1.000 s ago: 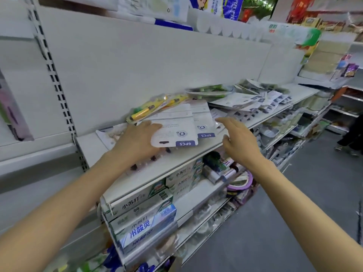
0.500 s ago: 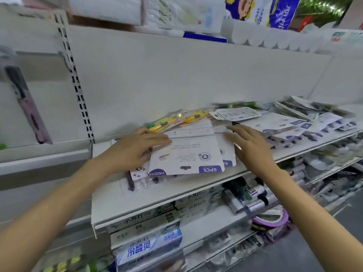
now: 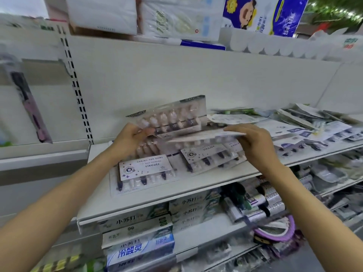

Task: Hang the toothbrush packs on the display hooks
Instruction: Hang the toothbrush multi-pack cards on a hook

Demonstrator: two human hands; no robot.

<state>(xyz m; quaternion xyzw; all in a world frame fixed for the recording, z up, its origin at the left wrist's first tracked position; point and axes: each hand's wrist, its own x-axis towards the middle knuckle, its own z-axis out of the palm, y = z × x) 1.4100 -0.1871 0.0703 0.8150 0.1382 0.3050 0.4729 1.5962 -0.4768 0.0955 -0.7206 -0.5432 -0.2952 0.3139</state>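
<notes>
Left hand (image 3: 128,137) pinching one toothbrush pack (image 3: 172,116), right hand (image 3: 253,140) apparently gripping another (image 3: 204,136) above the shelf (image 3: 196,179): best lifted singly, hang-holes up.

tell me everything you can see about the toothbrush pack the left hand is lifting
The lifted pack is a clear plastic blister holding a row of brushes with pale heads and dark handles. It is tilted up on edge above the shelf, brush side toward the camera. The left hand grips its lower left corner. Motion blur hides the print.

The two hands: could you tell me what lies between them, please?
In the head view, between the left hand and right hand are two lifted toothbrush packs, one gripped by each.
</notes>
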